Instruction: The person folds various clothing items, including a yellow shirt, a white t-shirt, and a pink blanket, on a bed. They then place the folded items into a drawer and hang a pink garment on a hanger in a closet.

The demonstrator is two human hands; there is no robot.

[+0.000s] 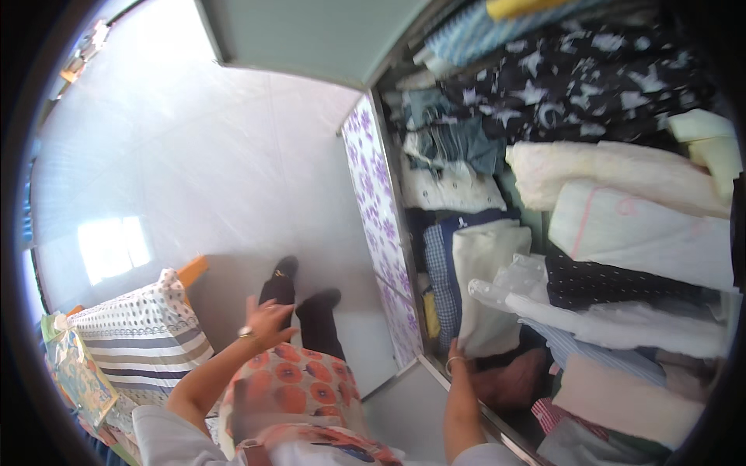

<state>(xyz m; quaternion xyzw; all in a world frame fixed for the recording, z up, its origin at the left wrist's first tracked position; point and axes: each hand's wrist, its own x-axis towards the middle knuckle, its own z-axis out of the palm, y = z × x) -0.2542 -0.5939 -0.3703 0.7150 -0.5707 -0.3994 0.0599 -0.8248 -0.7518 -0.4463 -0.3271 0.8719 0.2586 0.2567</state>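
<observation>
My left hand (pixel 271 321) hangs in front of my body above the floor, fingers spread and holding nothing. A watch is on that wrist. On the right, my right hand (pixel 457 353) reaches into an open cabinet, at the lower edge of a folded cream cloth (pixel 489 285). Its fingertips are partly hidden, so I cannot tell whether they grip the cloth. Beside that cloth stand a navy folded cloth (pixel 451 250) and a blue checked one (pixel 440 279). Below lies a dark reddish cloth (pixel 513 381). A white sheer bundle (pixel 583 317) sticks out to the right.
Folded white cloths (pixel 641 227) and a black star-print fabric (pixel 559 87) fill the cabinet's farther part. A grey-green door (pixel 303 35) stands open, near a purple-flowered panel (pixel 379 192). At left, a striped, dotted cloth (pixel 143 343) drapes over wooden furniture (pixel 192 271).
</observation>
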